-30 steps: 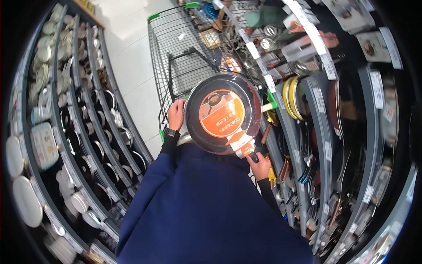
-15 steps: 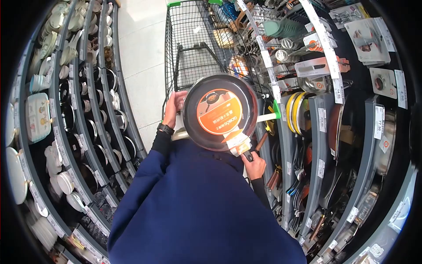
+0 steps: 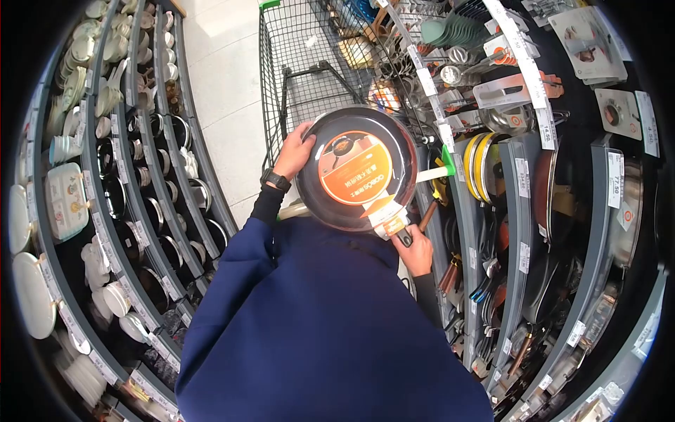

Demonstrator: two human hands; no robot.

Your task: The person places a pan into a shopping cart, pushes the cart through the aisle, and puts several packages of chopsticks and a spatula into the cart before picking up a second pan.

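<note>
A black frying pan [image 3: 402,144] is held up in front of my chest, its inside facing me. An orange round label [image 3: 355,171] lies in the pan, and a paper tag hangs near the handle. My right hand [image 3: 415,252] is wrapped round the pan's handle at the lower right. At the upper left of the rim, my left hand [image 3: 295,151] grips the pan's edge, thumb on the near side; the other fingertips are partly hidden behind it. A dark watch sits on my left wrist.
Beyond the pan stands a wire shopping cart [image 3: 295,42], its pale handle bar [image 3: 434,174] passing behind the pan. Shelves of dishes [image 3: 31,292] line the left side. Pans with yellow rims [image 3: 478,169] and packaged kitchen tools [image 3: 517,90] fill the right shelves.
The pan has moved slightly up and tilted a little. My left hand has shifted up along the rim and now grips it more firmly. My right hand stays on the handle.
</note>
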